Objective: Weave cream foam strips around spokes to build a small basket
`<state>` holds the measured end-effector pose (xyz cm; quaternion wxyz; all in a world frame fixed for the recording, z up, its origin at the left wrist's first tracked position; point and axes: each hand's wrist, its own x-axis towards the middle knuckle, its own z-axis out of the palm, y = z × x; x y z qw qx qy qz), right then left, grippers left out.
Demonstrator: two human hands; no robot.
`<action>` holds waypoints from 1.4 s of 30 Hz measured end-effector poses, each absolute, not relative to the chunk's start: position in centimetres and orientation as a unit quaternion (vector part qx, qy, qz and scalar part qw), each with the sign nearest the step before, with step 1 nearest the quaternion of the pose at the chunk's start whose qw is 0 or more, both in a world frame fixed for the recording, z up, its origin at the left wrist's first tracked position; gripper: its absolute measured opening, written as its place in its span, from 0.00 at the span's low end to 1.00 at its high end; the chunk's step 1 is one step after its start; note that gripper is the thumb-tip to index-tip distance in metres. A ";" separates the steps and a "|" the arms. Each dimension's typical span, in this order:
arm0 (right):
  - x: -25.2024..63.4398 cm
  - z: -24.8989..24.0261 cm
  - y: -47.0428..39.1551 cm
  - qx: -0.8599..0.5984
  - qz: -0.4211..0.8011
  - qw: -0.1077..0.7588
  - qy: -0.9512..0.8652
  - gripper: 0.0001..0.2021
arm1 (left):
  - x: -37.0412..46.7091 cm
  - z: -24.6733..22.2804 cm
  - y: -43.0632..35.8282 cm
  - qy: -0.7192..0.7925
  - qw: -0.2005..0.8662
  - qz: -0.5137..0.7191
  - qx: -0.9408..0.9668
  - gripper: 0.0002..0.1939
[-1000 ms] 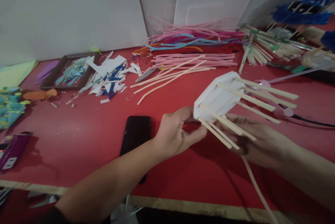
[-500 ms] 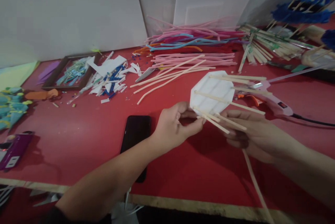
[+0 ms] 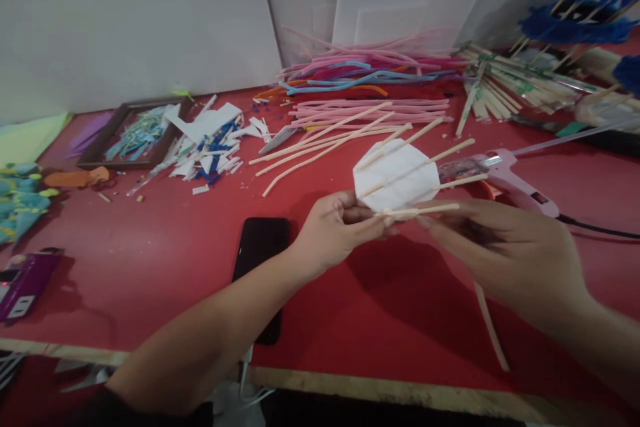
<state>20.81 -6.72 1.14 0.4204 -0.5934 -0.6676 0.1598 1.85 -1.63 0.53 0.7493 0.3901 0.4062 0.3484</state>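
My left hand (image 3: 333, 227) grips the lower left edge of a white eight-sided board (image 3: 395, 177), thumb in front and fingers behind. Several thin wooden sticks (image 3: 425, 162) stand out from the board, pointing up and right. My right hand (image 3: 505, 247) is closed at the board's lower edge, its thumb and forefinger pinching a cream chenille stem (image 3: 491, 327). The stem's long tail hangs below that hand towards the table edge. Part of the stem between the fingers is hidden.
Behind the board lie cream stems (image 3: 320, 140), pink stems (image 3: 370, 110) and bundled sticks (image 3: 493, 90). A pink glue gun (image 3: 527, 187) with a black cord lies at right. A black phone (image 3: 263, 250) is by my left forearm. Further left is a brown tray (image 3: 95, 159).
The board has tilted and shifted slightly left, its sticks now pointing further upward. My right hand has turned and come up to the lower edge; the hanging stem shows less length.
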 end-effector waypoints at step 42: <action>20.9 0.4 -7.0 -0.478 -0.062 0.352 -0.803 0.06 | 1.7 0.0 -1.5 0.367 0.775 0.304 0.415 0.24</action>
